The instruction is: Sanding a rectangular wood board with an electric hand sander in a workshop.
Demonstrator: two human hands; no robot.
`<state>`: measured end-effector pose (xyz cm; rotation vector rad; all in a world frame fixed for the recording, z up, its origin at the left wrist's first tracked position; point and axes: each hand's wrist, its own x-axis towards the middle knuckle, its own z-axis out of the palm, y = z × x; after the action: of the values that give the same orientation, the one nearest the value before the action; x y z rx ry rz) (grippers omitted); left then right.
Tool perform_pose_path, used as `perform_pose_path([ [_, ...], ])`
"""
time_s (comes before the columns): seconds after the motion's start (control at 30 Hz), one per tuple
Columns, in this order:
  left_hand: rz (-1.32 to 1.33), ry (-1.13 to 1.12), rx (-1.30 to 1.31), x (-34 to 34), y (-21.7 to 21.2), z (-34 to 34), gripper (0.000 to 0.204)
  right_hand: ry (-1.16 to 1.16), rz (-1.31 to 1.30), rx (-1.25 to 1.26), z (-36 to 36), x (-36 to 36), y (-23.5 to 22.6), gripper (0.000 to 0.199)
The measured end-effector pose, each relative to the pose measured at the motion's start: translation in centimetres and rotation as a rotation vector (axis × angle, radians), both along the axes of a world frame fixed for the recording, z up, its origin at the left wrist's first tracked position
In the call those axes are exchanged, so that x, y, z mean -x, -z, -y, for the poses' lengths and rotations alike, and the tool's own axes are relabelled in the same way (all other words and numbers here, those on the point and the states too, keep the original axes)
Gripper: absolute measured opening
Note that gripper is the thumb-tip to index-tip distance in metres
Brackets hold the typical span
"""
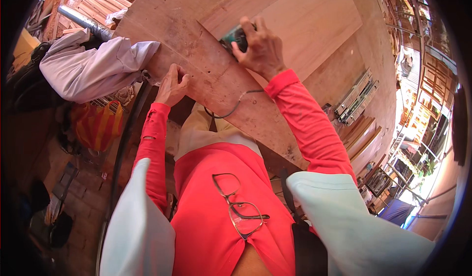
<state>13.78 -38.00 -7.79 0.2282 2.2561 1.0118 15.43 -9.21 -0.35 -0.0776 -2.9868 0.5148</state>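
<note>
My right hand (260, 50) is wrapped over a green and black power sander (236, 39). The sander rests at the near left edge of a flat, pale wood panel (309, 25), which lies on the large wooden worktable (196, 64). From under my right wrist a dark cord (239, 101) loops down over the table's near edge. My left hand (172, 85) is at the table's near left edge with its fingers curled together. Whatever they may hold is hidden.
Metal drawer slides (356, 96) and wood strips (363, 136) lie on the table at right. A pale cloth (98, 69) hangs by the left corner, above a red and yellow striped bag (100, 126). Stacked lumber (105, 0) is beyond. Eyeglasses (238, 209) hang from my shirt.
</note>
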Motion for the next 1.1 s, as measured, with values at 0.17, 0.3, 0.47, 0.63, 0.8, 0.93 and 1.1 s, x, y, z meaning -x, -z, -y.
perform_pose_path([
  [0.17,0.019,-0.009,-0.033,-0.2,0.0,-0.6,0.025,0.130,0.016,-0.075,-4.7,0.0,0.4,0.054],
  [0.3,-0.014,-0.014,-0.024,-0.3,0.3,-0.5,0.023,0.089,-0.049,-0.080,-1.5,2.0,0.1,0.053],
  [0.47,-0.268,0.009,-0.049,-0.8,0.4,-1.6,0.019,0.028,-0.012,-0.032,-2.6,0.1,0.5,0.055],
  [0.63,-0.699,0.343,0.020,0.5,-3.2,-11.1,0.039,0.214,-0.075,-0.113,-11.8,3.3,1.4,0.055],
  [0.8,-0.874,0.476,0.150,2.9,-0.1,-19.0,0.056,0.339,-0.009,-0.112,-17.8,7.0,0.6,0.050],
  [0.93,-0.878,0.478,0.206,3.4,1.6,-22.5,0.062,0.308,-0.029,-0.125,-19.4,8.4,-0.3,0.047],
  [1.1,-0.793,0.460,0.201,4.5,1.4,-25.1,0.062,0.297,-0.029,-0.095,-21.1,10.2,-0.1,0.046],
])
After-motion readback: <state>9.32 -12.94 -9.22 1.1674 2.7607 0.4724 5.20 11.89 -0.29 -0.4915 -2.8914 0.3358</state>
